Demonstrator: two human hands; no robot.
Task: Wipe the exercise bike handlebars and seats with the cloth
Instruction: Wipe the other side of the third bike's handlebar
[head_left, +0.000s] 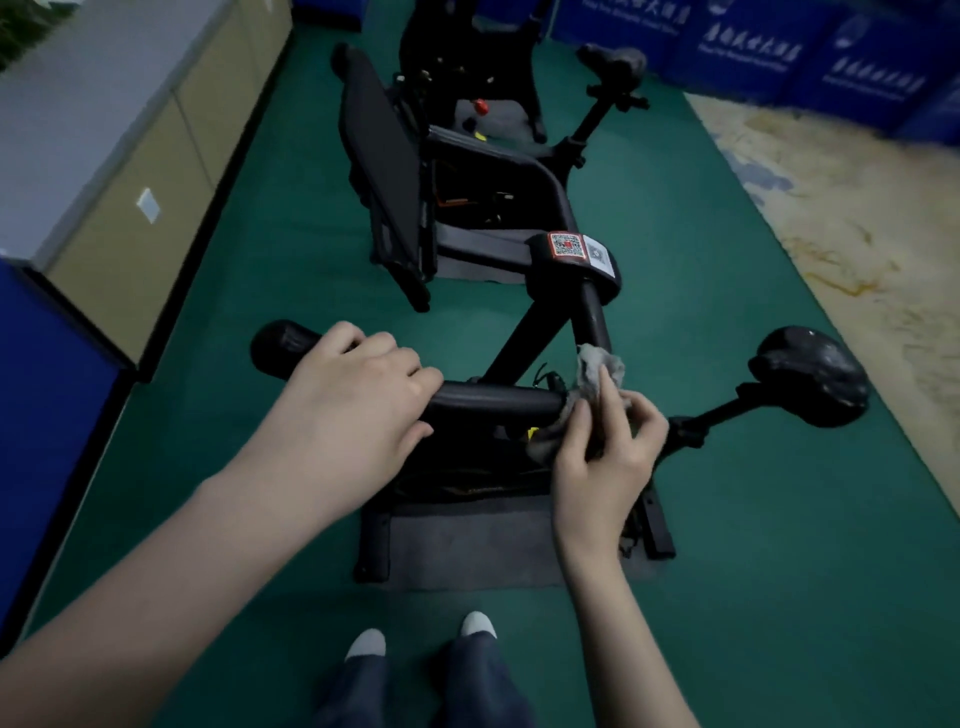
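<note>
Left hand (358, 400) wrapped round the handlebar (493, 402) near its left end, steadying. Right hand (605, 447) pinching the grey cloth (597, 371) against the bar's right end. Risk: loose pinch, bunched cloth slipping off to the green floor (779, 571); seat (813, 374) untouched.

Black handlebar (498, 402) and seat (810, 374), grey cloth (597, 371), green floor (779, 571), blue boards (753, 47).
</note>
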